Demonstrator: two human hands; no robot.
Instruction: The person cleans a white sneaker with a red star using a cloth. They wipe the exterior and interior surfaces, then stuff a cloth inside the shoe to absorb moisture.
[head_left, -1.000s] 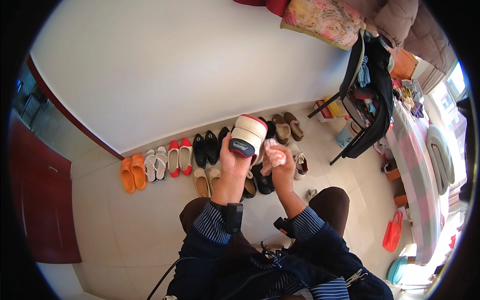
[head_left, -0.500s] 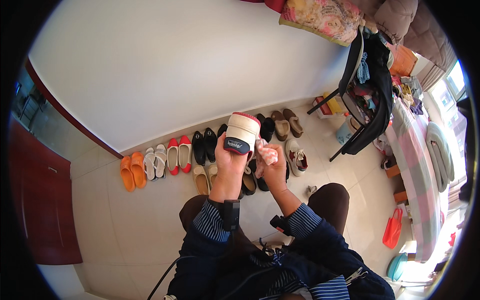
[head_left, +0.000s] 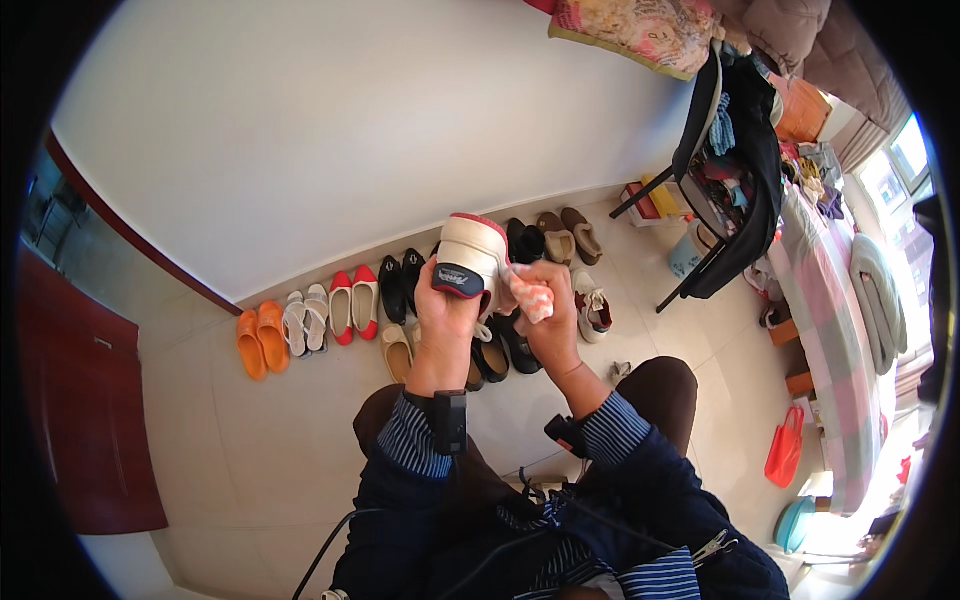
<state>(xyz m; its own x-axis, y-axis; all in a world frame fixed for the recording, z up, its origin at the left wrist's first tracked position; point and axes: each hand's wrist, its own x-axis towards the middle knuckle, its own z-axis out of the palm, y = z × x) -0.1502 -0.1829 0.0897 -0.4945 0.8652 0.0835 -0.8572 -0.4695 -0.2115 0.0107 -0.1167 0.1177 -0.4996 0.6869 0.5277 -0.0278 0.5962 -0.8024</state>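
A cream-white shoe (head_left: 474, 242) with red trim and a dark patch is in my left hand (head_left: 446, 315), whose fingers are wrapped round it. The shoe is held up in front of me, above the row of footwear on the floor. My right hand (head_left: 558, 328) is closed on an orange-and-white cloth (head_left: 534, 300) at the shoe's right side. Some of its fingertips are hidden behind the cloth and shoe. On the floor just right of that hand sits a similar white and dark-red sneaker (head_left: 592, 308).
Along the wall stand orange clogs (head_left: 262, 340), white sandals (head_left: 306, 320), red-and-cream flats (head_left: 353, 305), black shoes (head_left: 393, 290) and brown slippers (head_left: 570, 238). A black chair (head_left: 745, 190) piled with clothes is at the right, before a bed (head_left: 830, 380). A red bag (head_left: 785, 450) lies nearby.
The shoe and both hands have shifted slightly left. The cloth and right fingers sit closer against the shoe's side. The whole view has shifted a little too.
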